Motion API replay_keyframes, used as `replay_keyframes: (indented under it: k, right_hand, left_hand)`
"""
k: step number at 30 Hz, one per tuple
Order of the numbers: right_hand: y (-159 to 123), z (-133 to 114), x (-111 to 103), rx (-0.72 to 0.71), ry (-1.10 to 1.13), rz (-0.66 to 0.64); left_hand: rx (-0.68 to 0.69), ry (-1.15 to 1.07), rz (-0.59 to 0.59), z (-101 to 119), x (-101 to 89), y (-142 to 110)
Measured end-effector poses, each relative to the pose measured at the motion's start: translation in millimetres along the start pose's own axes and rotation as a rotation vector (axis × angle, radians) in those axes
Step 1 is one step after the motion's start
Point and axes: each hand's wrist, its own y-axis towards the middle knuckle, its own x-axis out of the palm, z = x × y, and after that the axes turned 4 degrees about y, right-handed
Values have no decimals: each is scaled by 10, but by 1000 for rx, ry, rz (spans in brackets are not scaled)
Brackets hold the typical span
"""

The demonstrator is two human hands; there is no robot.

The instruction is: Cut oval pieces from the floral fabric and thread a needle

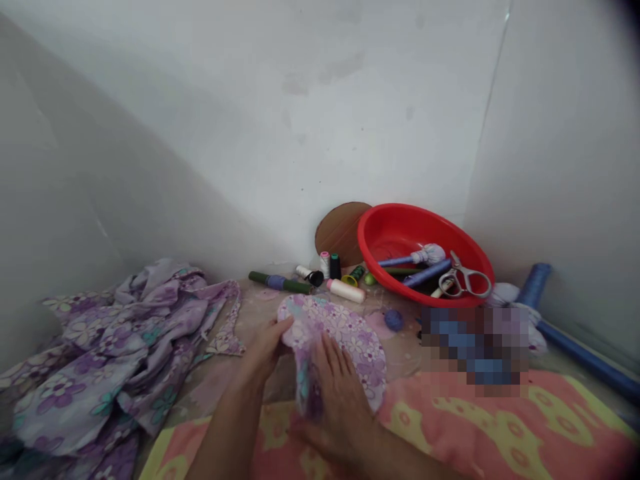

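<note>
A rounded piece of lilac floral cloth [359, 343] lies in front of me, with a narrower part raised or folded on its left side. My left hand [269, 350] pinches the cloth's upper left edge, thumb on top. Across the middle of the cloth, my right hand [343, 393] lies with fingers stretched out, slightly blurred; its thumb is low and smeared. A small ball of blue thread [393, 320] sits just right of the cloth.
A red basin [425, 210] leans at the back right, holding scissors [465, 280] and wrapped sticks. Several thread spools [346, 291] stand and lie behind the cloth. Crumpled floral fabric [100, 360] is heaped at left. A pink-yellow cloth [450, 433] lies in front; a blue-wrapped rod [590, 353] is at right.
</note>
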Motion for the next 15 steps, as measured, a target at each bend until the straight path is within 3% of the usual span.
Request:
replay_keyframes:
  k: [4, 9, 12, 15]
  right_hand:
    - [77, 129, -194, 29, -14, 281]
    - [223, 248, -790, 26, -72, 429]
    - [326, 228, -1125, 11, -137, 532]
    - [430, 202, -1371, -7, -186, 580]
  left_hand:
    - [101, 3, -95, 347, 344, -6]
    - [316, -16, -157, 845, 578, -47]
    - [452, 57, -96, 1045, 600, -118]
    - [584, 229, 97, 1149, 543, -186]
